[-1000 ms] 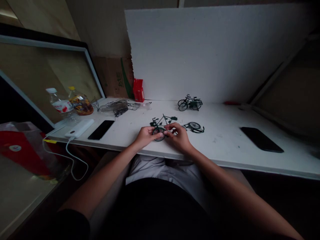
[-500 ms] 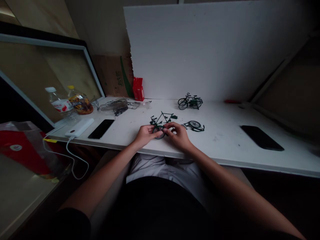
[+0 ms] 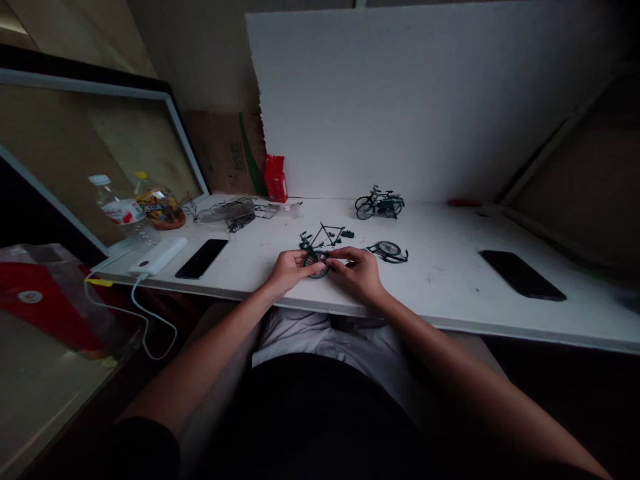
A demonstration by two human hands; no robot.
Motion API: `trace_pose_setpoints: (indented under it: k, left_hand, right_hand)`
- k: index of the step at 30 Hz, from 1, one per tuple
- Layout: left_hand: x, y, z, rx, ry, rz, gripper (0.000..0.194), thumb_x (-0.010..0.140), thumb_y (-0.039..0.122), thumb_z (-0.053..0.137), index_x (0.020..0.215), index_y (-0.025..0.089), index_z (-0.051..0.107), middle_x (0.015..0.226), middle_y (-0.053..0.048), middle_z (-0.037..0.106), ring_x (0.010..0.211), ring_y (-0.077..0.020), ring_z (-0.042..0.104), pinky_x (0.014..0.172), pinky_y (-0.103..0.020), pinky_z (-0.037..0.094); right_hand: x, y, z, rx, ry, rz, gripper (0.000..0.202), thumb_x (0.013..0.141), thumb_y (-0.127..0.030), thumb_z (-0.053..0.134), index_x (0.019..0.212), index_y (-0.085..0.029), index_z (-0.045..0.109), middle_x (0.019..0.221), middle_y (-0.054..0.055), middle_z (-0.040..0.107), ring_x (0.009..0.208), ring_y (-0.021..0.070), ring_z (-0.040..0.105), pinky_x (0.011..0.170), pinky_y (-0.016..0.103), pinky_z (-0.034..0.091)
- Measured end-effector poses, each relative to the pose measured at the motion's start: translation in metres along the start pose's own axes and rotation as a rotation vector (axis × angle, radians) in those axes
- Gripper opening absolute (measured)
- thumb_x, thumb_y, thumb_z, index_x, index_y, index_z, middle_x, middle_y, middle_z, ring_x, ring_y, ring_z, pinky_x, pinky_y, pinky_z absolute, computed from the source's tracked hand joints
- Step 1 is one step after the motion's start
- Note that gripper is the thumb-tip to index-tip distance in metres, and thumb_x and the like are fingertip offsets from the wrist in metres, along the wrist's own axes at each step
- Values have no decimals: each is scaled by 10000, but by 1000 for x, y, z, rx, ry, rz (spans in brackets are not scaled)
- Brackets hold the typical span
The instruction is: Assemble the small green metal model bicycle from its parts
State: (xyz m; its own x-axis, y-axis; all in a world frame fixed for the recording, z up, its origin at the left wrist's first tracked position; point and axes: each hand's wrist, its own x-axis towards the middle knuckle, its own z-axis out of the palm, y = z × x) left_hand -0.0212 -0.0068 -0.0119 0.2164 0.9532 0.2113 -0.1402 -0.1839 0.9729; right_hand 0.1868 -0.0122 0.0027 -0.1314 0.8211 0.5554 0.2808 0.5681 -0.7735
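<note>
A small dark green model bicycle wheel is gripped near the table's front edge. My left hand pinches its left side between thumb and fingers. My right hand has its thumb and forefinger closed on the wheel's right side near the hub; any tiny part between them is hidden. Just behind the wheel lies the green bicycle frame with handlebars; whether the wheel is joined to it I cannot tell. To the right, a loose wheel with a dark curved part rests flat on the table.
Assembled model bicycles stand at the back. A phone, a white power bank with a cable, two bottles and clear packaging are on the left. A red box stands behind; a black phone-like slab lies right.
Both hands stay on the wheel with only slight finger movement. The right hand's fingers have shifted a little at the wheel's right side.
</note>
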Motion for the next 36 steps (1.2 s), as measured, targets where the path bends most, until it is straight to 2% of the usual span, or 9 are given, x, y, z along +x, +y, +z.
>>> trace_pose_setpoints:
  k: [9, 14, 16, 20, 24, 28, 31, 33, 36]
  left_hand:
    - [0, 0, 1, -22, 27, 18, 473, 654, 364, 967, 1024, 121, 798, 1083, -133, 811, 900, -211, 752, 890, -362, 603]
    - [0, 1, 2, 3, 12, 17, 456, 658, 349, 965, 1016, 120, 801, 1074, -131, 810, 887, -204, 744, 869, -348, 594]
    - [0, 1, 1, 16, 8, 8, 431, 705, 384, 937, 1017, 119, 803, 1044, -126, 811, 862, -198, 738, 840, -335, 586]
    - [-1, 3, 2, 57, 24, -3, 401, 795, 472, 863, 964, 112, 805, 966, -123, 808, 809, -192, 719, 778, -316, 562]
    - [-1, 5, 4, 80, 26, 2, 424, 766, 483, 881, 955, 113, 799, 965, -123, 805, 806, -194, 710, 771, -313, 554]
    - [2, 2, 3, 60, 187, 71, 422, 767, 519, 868, 856, 118, 766, 871, -94, 786, 759, -184, 687, 711, -283, 532]
    - [6, -3, 0, -31, 338, 98, 455, 734, 540, 882, 867, 123, 756, 866, -80, 782, 786, -194, 698, 748, -293, 543]
    - [8, -6, -2, -98, 379, 99, 481, 686, 529, 914, 894, 124, 758, 898, -83, 787, 821, -205, 711, 792, -311, 555]
    - [10, -9, -3, -127, 393, 108, 485, 666, 507, 929, 906, 124, 756, 922, -93, 787, 844, -217, 719, 826, -336, 563]
  right_hand:
    - [-1, -1, -1, 26, 5, 4, 218, 886, -374, 784, 1005, -193, 804, 1024, 86, 817, 916, 239, 757, 774, 334, 597]
    - [-1, -3, 0, -123, -9, -205, 80, 921, -220, 726, 964, -231, 792, 1089, 79, 800, 1057, 261, 696, 932, 419, 542]
    - [0, -1, 1, -184, -3, -290, 130, 919, -137, 692, 906, -231, 781, 1072, 79, 778, 1059, 261, 664, 972, 441, 506]
    - [0, 3, 2, -266, 12, -330, 203, 915, -83, 652, 835, -227, 771, 997, 79, 704, 1015, 258, 616, 924, 427, 490]
    - [-2, -1, 2, -284, 50, -347, 176, 929, -114, 658, 855, -227, 770, 946, 74, 678, 996, 261, 603, 910, 423, 486]
    - [4, -6, -7, -318, 105, -290, 113, 962, -206, 661, 933, -235, 766, 959, 74, 721, 999, 265, 618, 935, 426, 487]
    - [19, -1, -19, -413, 118, -199, 102, 947, -233, 673, 945, -218, 774, 974, 84, 748, 982, 267, 630, 931, 410, 483]
    - [33, 8, -28, -522, 29, -105, 120, 924, -203, 671, 929, -197, 790, 947, 85, 764, 934, 257, 643, 922, 390, 478]
    - [50, 23, -36, -709, -200, 48, 179, 889, -135, 655, 935, -181, 822, 965, 92, 792, 968, 264, 657, 863, 337, 476]
